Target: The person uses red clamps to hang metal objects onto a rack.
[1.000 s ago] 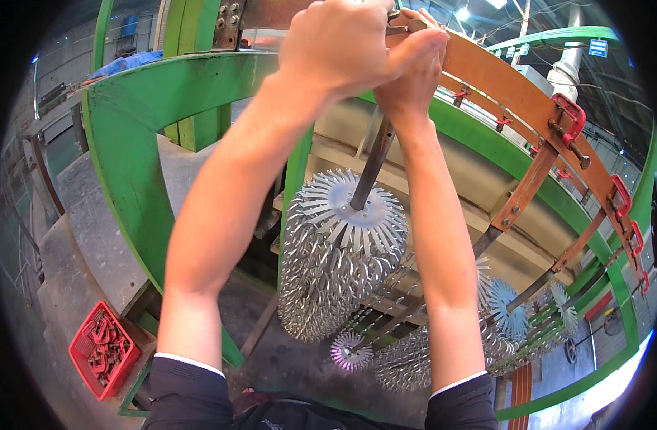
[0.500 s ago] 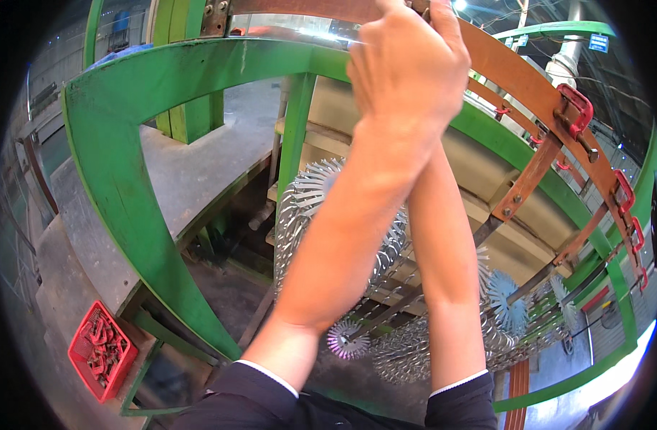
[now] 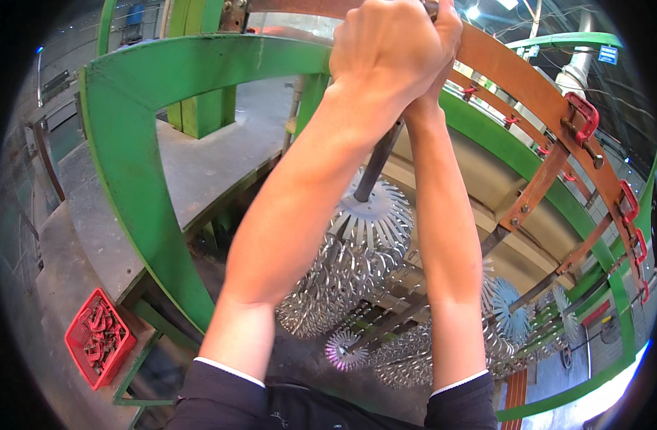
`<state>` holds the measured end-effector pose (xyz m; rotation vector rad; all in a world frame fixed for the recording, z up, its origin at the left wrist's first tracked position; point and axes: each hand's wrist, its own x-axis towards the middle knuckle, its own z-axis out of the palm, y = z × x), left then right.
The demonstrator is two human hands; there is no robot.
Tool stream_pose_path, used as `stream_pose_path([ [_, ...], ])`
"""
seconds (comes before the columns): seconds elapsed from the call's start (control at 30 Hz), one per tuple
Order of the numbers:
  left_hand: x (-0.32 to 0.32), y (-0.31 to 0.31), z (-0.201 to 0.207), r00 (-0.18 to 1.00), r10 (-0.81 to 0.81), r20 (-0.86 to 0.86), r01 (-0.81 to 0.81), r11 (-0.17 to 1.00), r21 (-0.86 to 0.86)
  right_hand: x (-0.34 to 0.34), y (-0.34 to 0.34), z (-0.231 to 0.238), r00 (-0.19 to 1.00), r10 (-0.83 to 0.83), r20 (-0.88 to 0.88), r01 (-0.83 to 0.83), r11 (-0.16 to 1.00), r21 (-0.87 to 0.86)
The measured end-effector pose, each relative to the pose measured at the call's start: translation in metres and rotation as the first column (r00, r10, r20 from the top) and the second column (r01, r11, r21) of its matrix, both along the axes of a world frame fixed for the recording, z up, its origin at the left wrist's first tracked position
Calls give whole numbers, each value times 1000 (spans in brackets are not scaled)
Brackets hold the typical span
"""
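Both my hands are raised together at the top of the view, in front of the copper-coloured rail [image 3: 515,57]. My left hand [image 3: 386,54] is closed in a fist, its back toward me. My right hand [image 3: 437,82] is closed beside and partly behind it. A dark rod [image 3: 378,161] runs up into my grip; its upper end is hidden by my hands. Below, the rod passes into a silvery slotted disc [image 3: 375,204] topping a rack crowded with small shiny metal parts [image 3: 321,287]. My left forearm covers part of this rack.
A green frame [image 3: 120,158] curves along the left. Red clamps [image 3: 583,118] grip the rail at right, where other loaded racks hang, one with a bluish disc [image 3: 511,308]. A red basket [image 3: 99,337] of clamps stands at lower left. A pinkish disc [image 3: 345,350] is low down.
The loaded rack has swung right and tilted, so its disc and rod now show between my forearms. My left forearm has shifted left, and the view has moved slightly.
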<state>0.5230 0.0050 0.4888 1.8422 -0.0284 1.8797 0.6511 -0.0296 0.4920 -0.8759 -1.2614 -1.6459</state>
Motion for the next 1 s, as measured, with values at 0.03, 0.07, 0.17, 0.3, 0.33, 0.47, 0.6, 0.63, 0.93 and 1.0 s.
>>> stream_pose_path([
  [0.03,2,7,4,999,31,9,-31,996,81,0,-5,1,995,-89,-37,87,994,-64],
  [0.07,3,14,7,998,61,19,-64,985,160,0,-6,3,981,-180,-69,170,977,-131],
  [0.17,6,31,14,987,162,23,-161,935,316,1,3,1,981,-190,26,191,981,-37],
  [0.3,-6,33,9,992,83,-91,-43,926,375,11,4,-3,992,-11,-126,-9,987,-162],
  [0.33,-5,38,8,993,82,-88,-43,924,379,11,4,-2,989,12,-150,-38,983,-177],
  [0.47,4,52,0,957,-159,243,-1,835,550,11,9,0,960,-251,124,251,968,17],
  [0.6,-14,24,-4,1000,-1,16,-4,949,316,11,0,-2,955,-282,90,282,959,8],
  [0.63,-17,18,-5,981,161,-108,-136,968,211,6,0,-1,971,-235,45,236,971,-24],
  [0.93,0,83,78,975,196,106,-176,383,907,3,1,1,947,-285,145,290,957,-10],
  [1.0,-2,84,79,966,218,141,-212,345,915,6,-1,1,941,-302,150,307,952,-12],
])
